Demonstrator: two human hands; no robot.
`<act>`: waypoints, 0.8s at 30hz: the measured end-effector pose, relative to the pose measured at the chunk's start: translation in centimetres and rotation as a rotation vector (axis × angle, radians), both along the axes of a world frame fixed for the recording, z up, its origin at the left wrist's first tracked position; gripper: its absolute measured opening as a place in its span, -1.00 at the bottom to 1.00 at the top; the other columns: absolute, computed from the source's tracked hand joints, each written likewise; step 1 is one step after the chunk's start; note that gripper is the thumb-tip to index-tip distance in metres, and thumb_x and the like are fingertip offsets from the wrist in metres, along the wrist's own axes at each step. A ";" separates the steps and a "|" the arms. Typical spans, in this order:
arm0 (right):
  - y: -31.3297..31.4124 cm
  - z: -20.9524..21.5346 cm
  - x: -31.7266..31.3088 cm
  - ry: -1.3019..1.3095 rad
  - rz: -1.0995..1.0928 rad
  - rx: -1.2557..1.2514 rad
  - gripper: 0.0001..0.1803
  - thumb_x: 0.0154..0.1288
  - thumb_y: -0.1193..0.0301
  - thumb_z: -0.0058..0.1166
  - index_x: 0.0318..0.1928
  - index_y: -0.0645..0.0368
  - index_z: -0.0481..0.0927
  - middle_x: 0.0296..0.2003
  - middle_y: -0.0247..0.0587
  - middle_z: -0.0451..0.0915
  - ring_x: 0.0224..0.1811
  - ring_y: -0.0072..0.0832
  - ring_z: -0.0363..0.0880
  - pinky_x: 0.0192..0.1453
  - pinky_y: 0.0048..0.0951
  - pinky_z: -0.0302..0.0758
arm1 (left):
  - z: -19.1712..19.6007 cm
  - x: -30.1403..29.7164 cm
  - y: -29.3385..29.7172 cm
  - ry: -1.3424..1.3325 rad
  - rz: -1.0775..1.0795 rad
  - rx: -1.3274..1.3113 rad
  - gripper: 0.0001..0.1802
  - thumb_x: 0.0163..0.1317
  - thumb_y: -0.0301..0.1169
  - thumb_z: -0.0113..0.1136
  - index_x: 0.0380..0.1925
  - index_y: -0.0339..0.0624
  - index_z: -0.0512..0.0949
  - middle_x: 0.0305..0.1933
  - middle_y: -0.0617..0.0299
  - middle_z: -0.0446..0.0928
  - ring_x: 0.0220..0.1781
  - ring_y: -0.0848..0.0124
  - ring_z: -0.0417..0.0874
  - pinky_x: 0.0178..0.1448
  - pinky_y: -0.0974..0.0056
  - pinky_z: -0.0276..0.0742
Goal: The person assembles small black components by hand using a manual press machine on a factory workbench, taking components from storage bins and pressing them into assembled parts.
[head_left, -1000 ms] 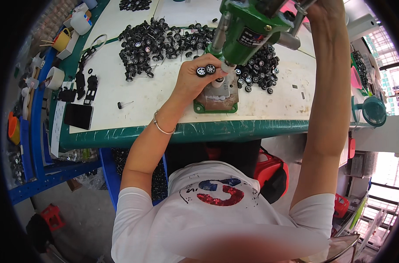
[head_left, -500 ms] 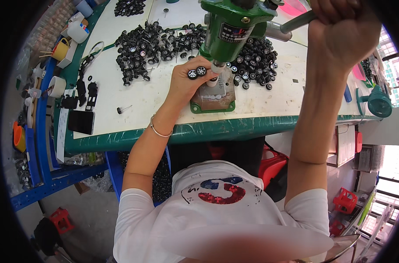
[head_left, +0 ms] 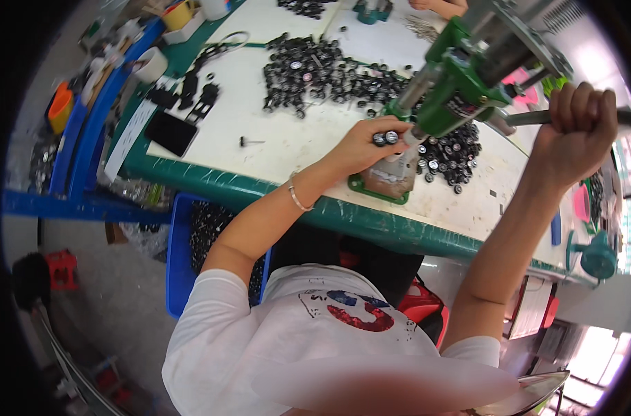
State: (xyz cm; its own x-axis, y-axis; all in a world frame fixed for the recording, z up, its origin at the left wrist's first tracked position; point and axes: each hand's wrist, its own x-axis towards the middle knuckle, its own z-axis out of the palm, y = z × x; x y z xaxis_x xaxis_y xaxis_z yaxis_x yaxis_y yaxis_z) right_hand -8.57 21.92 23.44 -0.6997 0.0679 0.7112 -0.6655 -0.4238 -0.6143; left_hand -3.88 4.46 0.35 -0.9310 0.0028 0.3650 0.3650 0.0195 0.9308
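Note:
My left hand (head_left: 366, 147) is closed on small black toy wheels (head_left: 385, 139) with silver hubs, two of them showing beside my fingers. Its fingertips are at the pale tip of the ram (head_left: 414, 136) on a green hand press (head_left: 461, 104), just above the press base (head_left: 385, 184). What lies between ram and base is mostly hidden by my fingers. On the right, my right hand (head_left: 579, 132) is wrapped round the press's metal lever (head_left: 534, 118).
Heaps of black wheels with thin axles (head_left: 315, 73) cover the table behind my left hand; another heap (head_left: 454, 154) lies right of the press. A phone (head_left: 171, 133) and one wheel on an axle (head_left: 244, 142) lie left. A co-worker's hand (head_left: 437, 6) shows at the far edge.
The whole view has tilted and shifted, putting the press farther right. Both hands keep their holds, on the wheels and the lever. A co-worker's hand has come into view at the top.

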 end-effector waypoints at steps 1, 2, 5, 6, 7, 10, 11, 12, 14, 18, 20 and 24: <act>-0.3 0.7 -0.7 -0.062 0.123 -0.058 -0.63 0.33 0.39 0.10 -0.59 0.11 0.28 -0.70 -0.44 0.09 -0.69 -0.66 -0.07 -0.60 -0.53 -0.09 | 0.2 0.0 0.1 -0.012 0.004 -0.018 -0.64 0.17 -0.47 0.40 -0.02 -0.31 0.63 -0.06 0.24 0.63 -0.07 0.50 0.60 0.07 0.38 0.51; -0.9 1.0 -1.9 -0.123 -0.008 -0.019 -0.70 0.31 0.40 0.15 -0.52 0.16 0.37 -0.69 -0.44 0.15 -0.69 -0.67 -0.02 -0.61 -0.56 -0.04 | 0.4 0.0 0.2 -0.020 0.004 -0.035 -0.64 0.18 -0.46 0.39 -0.01 -0.30 0.63 -0.06 0.25 0.63 -0.07 0.50 0.60 0.06 0.39 0.50; -1.5 1.4 -6.5 -0.358 -0.061 -0.021 -0.81 0.29 0.43 0.23 -0.34 0.27 0.51 -0.65 -0.42 0.30 -0.71 -0.71 0.08 -0.63 -0.62 0.09 | 0.8 0.1 0.0 -0.217 -0.062 0.268 -0.69 0.23 -0.46 0.35 -0.02 -0.24 0.64 -0.10 0.25 0.64 -0.05 0.47 0.60 0.09 0.35 0.50; -1.2 1.0 -7.8 -0.448 0.059 -0.037 -0.81 0.34 0.41 0.19 -0.31 0.25 0.50 -0.66 -0.45 0.29 -0.73 -0.70 0.10 -0.65 -0.62 0.07 | 0.8 0.3 -0.1 -0.262 -0.115 0.531 -0.74 0.26 -0.47 0.30 -0.04 -0.18 0.62 -0.12 0.23 0.64 -0.07 0.43 0.63 0.07 0.34 0.52; -0.7 0.8 -8.8 -0.381 0.180 0.024 -0.82 0.36 0.40 0.18 -0.29 0.26 0.50 -0.66 -0.46 0.29 -0.73 -0.70 0.10 -0.65 -0.62 0.07 | 0.7 0.5 -0.8 -0.273 -0.109 0.626 -0.74 0.25 -0.47 0.29 -0.05 -0.17 0.60 -0.14 0.22 0.63 -0.09 0.43 0.64 0.06 0.35 0.52; 0.8 -0.1 -10.1 -0.352 0.334 0.107 -0.84 0.42 0.40 0.09 -0.21 0.26 0.50 -0.63 -0.47 0.32 -0.69 -0.69 0.17 -0.62 -0.62 0.14 | 0.0 1.9 -3.6 -0.297 0.004 0.776 -0.77 0.22 -0.48 0.26 -0.12 -0.16 0.51 -0.26 0.23 0.58 -0.20 0.41 0.66 -0.08 0.38 0.55; 1.0 -0.2 -10.2 -0.345 0.378 0.138 -0.84 0.44 0.40 0.05 -0.19 0.26 0.50 -0.62 -0.46 0.33 -0.67 -0.69 0.20 -0.60 -0.62 0.17 | -0.4 2.6 -4.4 -0.229 0.057 0.808 -0.79 0.21 -0.49 0.27 -0.16 -0.16 0.52 -0.32 0.26 0.52 -0.32 0.45 0.61 -0.20 0.35 0.55; 1.3 -0.7 -10.0 -0.328 0.399 0.152 -0.84 0.45 0.40 0.03 -0.17 0.27 0.51 -0.59 -0.43 0.38 -0.63 -0.68 0.27 -0.57 -0.62 0.22 | -0.6 3.1 -5.5 -0.256 0.178 0.707 -0.77 0.13 -0.45 0.37 -0.22 -0.08 0.55 -0.50 0.38 0.50 -0.48 0.56 0.56 -0.45 0.43 0.41; 1.5 -1.4 -9.8 -0.360 0.136 0.130 -0.75 0.49 0.32 -0.02 -0.08 0.27 0.54 -0.40 -0.28 0.57 -0.40 -0.60 0.51 -0.35 -0.59 0.41 | -1.1 5.7 -9.0 -0.269 0.323 0.366 -0.82 0.13 -0.39 0.41 -0.29 -0.09 0.61 -0.51 0.42 0.50 -0.58 0.65 0.44 -0.54 0.51 0.30; 4.9 -5.9 -7.7 -0.355 -0.071 0.285 -0.72 0.45 0.21 0.05 -0.05 0.13 0.63 -0.27 -0.32 0.62 -0.34 -0.57 0.57 -0.26 -0.53 0.47 | -1.3 9.3 -15.8 -0.174 0.754 -0.388 -0.70 0.19 -0.39 0.37 -0.06 -0.18 0.70 -0.36 0.30 0.67 -0.44 0.54 0.54 -0.28 0.40 0.50; 6.8 -9.8 -5.9 -0.369 -0.155 0.495 -0.69 0.40 0.20 0.10 -0.08 0.19 0.63 -0.33 -0.31 0.63 -0.38 -0.58 0.57 -0.34 -0.54 0.48 | -1.3 11.0 -18.1 -0.254 0.769 -0.622 -0.73 0.20 -0.36 0.37 -0.10 -0.17 0.71 -0.36 0.17 0.64 -0.41 0.44 0.59 -0.24 0.34 0.51; 8.4 -17.2 -1.3 -0.551 0.002 0.931 -0.80 0.34 0.35 0.17 -0.10 0.17 0.63 -0.38 -0.40 0.60 -0.41 -0.62 0.52 -0.32 -0.54 0.48 | -1.8 11.5 -19.2 -0.248 0.711 -0.708 -0.79 0.20 -0.39 0.37 -0.21 -0.26 0.69 -0.47 0.16 0.56 -0.39 0.40 0.58 -0.19 0.34 0.49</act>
